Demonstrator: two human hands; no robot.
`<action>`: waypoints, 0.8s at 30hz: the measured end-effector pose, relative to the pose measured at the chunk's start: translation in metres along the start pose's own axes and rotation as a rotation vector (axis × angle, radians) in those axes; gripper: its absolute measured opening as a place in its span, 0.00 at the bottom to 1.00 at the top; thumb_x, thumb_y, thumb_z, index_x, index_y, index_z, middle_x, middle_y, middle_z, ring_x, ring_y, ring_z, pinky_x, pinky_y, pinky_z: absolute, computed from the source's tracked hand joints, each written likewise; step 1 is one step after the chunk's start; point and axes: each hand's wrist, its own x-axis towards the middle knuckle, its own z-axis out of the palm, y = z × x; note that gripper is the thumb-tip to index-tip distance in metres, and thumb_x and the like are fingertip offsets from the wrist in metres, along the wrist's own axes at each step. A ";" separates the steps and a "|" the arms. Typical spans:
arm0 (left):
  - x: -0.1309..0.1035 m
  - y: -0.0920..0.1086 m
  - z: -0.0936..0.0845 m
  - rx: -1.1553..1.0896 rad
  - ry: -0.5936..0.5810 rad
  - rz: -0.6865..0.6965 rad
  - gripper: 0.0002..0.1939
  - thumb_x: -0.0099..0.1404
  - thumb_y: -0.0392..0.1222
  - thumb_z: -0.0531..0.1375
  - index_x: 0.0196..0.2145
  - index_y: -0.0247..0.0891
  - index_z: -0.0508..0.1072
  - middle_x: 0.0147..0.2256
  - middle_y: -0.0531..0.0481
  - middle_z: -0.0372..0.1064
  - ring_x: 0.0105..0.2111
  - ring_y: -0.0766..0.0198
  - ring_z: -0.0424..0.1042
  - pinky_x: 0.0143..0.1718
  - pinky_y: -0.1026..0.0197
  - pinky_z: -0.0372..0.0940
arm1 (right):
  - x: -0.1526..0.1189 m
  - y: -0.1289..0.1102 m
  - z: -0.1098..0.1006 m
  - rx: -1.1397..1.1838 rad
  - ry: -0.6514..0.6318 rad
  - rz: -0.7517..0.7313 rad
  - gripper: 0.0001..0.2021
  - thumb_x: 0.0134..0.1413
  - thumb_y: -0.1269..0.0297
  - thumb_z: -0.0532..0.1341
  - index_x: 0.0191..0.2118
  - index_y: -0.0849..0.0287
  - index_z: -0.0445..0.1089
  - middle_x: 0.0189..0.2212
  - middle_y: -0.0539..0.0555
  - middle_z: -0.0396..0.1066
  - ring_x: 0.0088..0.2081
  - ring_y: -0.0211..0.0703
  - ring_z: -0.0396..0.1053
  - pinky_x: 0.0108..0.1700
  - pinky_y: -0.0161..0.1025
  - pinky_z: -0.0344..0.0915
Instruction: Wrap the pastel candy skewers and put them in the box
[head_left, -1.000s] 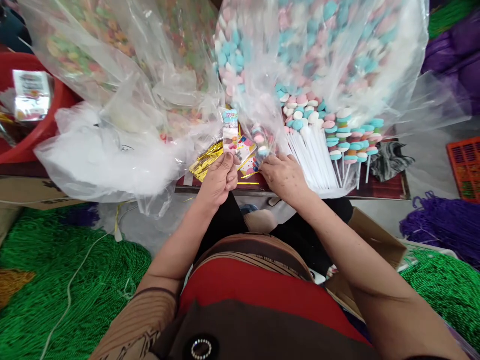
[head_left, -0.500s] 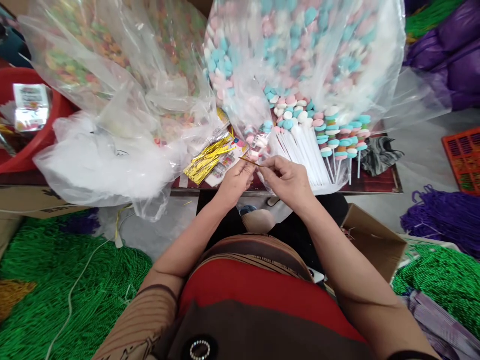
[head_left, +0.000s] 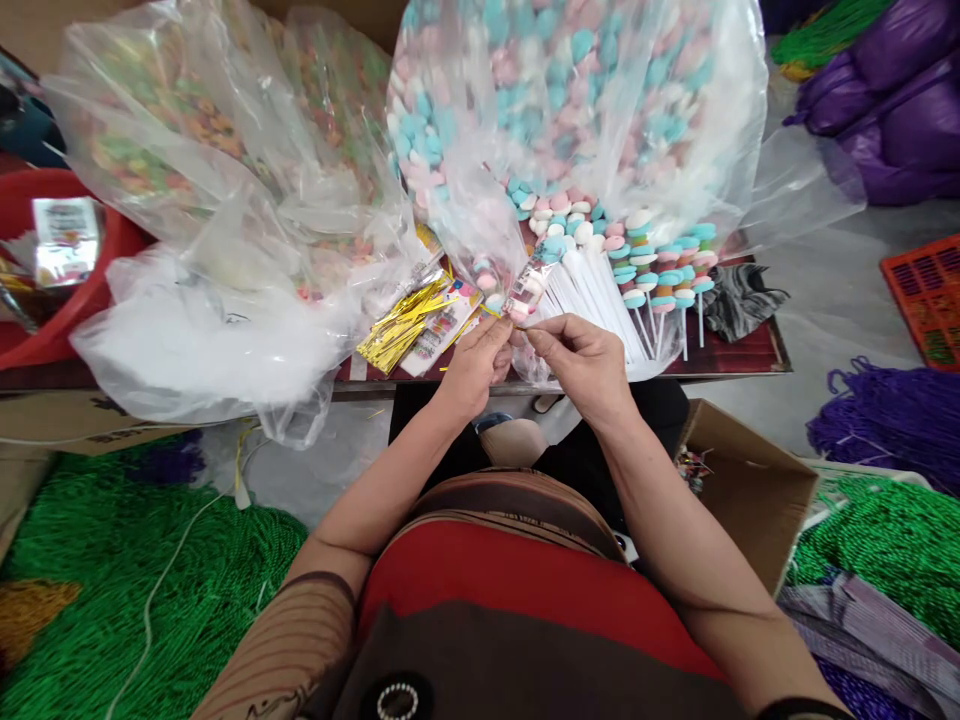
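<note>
A small clear printed bag [head_left: 527, 290] with candy inside points up and away from my hands at the table edge. My left hand [head_left: 476, 368] pinches the gathered lower end of this bag. My right hand [head_left: 583, 358] meets it there, thumb and forefinger closed on a thin gold twist tie [head_left: 491, 312] that crosses the bag's neck. Fingers hide most of the neck. Left of my hands lies a bundle of gold twist ties [head_left: 405, 325] on flat printed bags [head_left: 435, 340]. White sticks [head_left: 592, 300] lie to the right, beside finished candy skewers [head_left: 665, 265].
Large clear sacks of blue, pink and white candy [head_left: 570, 100] and of green and orange candy [head_left: 202, 130] stand behind. A red basin [head_left: 124, 250] is at the left. An open cardboard box [head_left: 750, 500] sits below the table's right side, near green cords [head_left: 874, 530].
The bag has come into clearer view above my fingers, tilted up to the right. The twist tie has moved against its neck. My head view has shifted slightly.
</note>
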 end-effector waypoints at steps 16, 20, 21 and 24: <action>-0.013 0.010 0.004 -0.223 -0.362 -0.526 0.26 0.77 0.42 0.45 0.20 0.36 0.64 0.12 0.62 0.43 0.08 0.76 0.41 0.12 0.71 0.44 | -0.002 0.020 -0.008 0.470 -0.272 0.151 0.17 0.49 0.43 0.72 0.38 0.50 0.81 0.44 0.53 0.82 0.55 0.51 0.75 0.62 0.53 0.66; -0.010 0.001 0.013 -0.189 -0.218 -0.324 0.22 0.73 0.52 0.57 0.24 0.36 0.64 0.14 0.64 0.46 0.11 0.77 0.43 0.13 0.72 0.44 | -0.001 0.026 0.004 0.219 0.073 -0.034 0.15 0.54 0.44 0.69 0.34 0.52 0.79 0.35 0.51 0.81 0.40 0.47 0.78 0.52 0.51 0.73; -0.008 -0.002 0.014 -0.150 -0.161 -0.241 0.22 0.70 0.54 0.61 0.25 0.37 0.64 0.16 0.63 0.49 0.12 0.77 0.44 0.14 0.72 0.43 | -0.001 0.026 0.005 0.117 0.133 -0.113 0.15 0.57 0.46 0.67 0.33 0.52 0.78 0.35 0.52 0.81 0.40 0.47 0.78 0.52 0.51 0.73; 0.001 -0.012 0.014 0.019 -0.042 0.018 0.23 0.67 0.59 0.63 0.26 0.38 0.64 0.18 0.62 0.50 0.15 0.76 0.47 0.16 0.71 0.43 | 0.002 0.025 0.006 -0.138 0.237 -0.353 0.12 0.63 0.52 0.64 0.33 0.51 0.77 0.36 0.53 0.81 0.41 0.47 0.77 0.59 0.55 0.68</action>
